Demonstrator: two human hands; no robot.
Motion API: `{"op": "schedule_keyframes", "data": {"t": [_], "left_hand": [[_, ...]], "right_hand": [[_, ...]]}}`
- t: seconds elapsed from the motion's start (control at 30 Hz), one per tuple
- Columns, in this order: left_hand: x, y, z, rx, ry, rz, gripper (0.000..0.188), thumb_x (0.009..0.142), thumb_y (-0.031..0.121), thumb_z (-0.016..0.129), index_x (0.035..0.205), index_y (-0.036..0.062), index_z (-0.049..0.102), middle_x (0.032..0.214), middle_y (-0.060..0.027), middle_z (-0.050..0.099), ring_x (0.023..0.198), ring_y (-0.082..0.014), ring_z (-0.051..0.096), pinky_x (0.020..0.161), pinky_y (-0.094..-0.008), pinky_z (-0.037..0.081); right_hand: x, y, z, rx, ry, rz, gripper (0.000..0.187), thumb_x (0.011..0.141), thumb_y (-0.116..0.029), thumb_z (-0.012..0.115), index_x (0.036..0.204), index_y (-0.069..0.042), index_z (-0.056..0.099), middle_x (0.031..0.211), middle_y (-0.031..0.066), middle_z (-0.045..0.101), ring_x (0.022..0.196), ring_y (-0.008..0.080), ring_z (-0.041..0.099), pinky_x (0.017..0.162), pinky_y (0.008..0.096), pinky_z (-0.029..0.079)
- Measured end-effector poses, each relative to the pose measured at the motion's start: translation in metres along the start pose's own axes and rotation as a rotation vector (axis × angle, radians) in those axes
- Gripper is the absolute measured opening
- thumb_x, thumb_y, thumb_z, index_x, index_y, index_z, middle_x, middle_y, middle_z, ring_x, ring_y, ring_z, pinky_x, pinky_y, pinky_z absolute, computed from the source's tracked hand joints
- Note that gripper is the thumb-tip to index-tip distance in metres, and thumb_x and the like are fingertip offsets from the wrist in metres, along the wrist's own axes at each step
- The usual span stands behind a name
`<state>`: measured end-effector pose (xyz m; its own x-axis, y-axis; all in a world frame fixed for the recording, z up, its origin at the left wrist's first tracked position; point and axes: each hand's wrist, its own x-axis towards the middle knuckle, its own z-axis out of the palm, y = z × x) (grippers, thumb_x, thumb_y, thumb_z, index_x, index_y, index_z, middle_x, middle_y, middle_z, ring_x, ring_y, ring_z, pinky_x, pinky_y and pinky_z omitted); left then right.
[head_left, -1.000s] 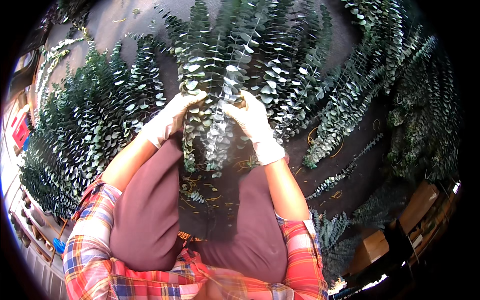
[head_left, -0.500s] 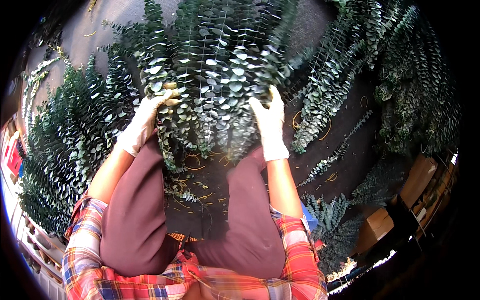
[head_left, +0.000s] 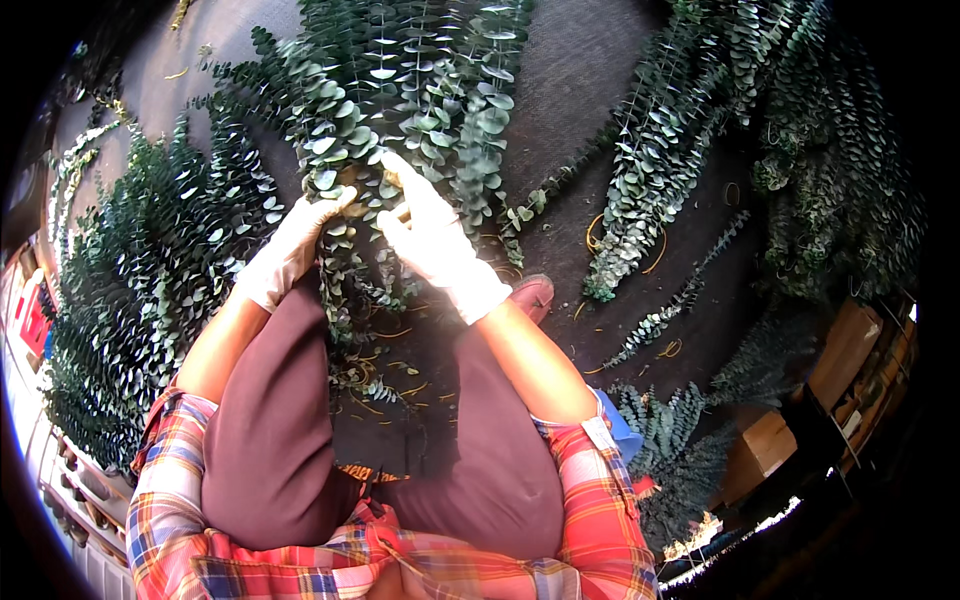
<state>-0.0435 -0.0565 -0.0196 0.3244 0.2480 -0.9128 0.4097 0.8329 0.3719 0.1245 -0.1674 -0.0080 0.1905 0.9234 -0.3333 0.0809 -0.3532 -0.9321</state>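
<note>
gripping a eucalyptus bunch (head_left: 400,90) near its stems, gloved left hand (head_left: 290,245) and right hand (head_left: 430,235) seemingly close around it, forearms raised.

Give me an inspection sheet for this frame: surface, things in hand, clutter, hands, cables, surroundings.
Surface: dark floor.
Things in hand: eucalyptus bunch, gripped at its stems by both hands.
Clutter: loose rubber bands and short sprigs on the floor.
Hands: left hand and right hand, both in pale gloves.
Cables: nothing seen.
Surroundings: more eucalyptus piles on both sides; cardboard boxes lower right.
</note>
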Motion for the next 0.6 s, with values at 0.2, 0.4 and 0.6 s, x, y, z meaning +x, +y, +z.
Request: {"op": "schedule_keyframes", "data": {"t": [0.2,0.4,0.6], "left_hand": [[-0.011,0.009,-0.020,-0.220,0.106,0.299,0.043,0.087,0.025,0.063,0.120,-0.0001,0.053,0.096,-0.0074,0.066,0.082,-0.0137,0.063,0.062,-0.0234,0.049],[-0.031,0.039,-0.001,-0.145,0.003,0.471,0.045,0.087,0.027,0.064,0.120,-0.0016,0.053,0.095,-0.0088,0.066,0.081,-0.0132,0.064,0.063,-0.0225,0.050],[-0.038,0.038,0.031,-0.079,-0.225,0.337,0.040,0.089,0.026,0.061,0.120,0.0000,0.055,0.084,-0.0049,0.067,0.067,-0.0074,0.061,0.062,-0.0197,0.049]], "right_hand": [[-0.010,0.012,-0.009,0.003,0.175,-0.077,0.064,0.081,0.002,0.057,0.140,-0.005,0.033,0.129,0.0135,0.050,0.081,0.0115,0.059,0.077,0.0246,0.049],[-0.017,0.023,-0.023,0.066,0.320,0.019,0.061,0.081,0.002,0.057,0.138,-0.007,0.038,0.126,0.0106,0.053,0.074,0.0093,0.055,0.073,0.0239,0.047],[-0.018,0.043,-0.051,0.151,0.521,0.143,0.052,0.081,-0.006,0.064,0.130,-0.003,0.046,0.111,0.0092,0.062,0.065,0.0067,0.052,0.066,0.0228,0.047]]}}
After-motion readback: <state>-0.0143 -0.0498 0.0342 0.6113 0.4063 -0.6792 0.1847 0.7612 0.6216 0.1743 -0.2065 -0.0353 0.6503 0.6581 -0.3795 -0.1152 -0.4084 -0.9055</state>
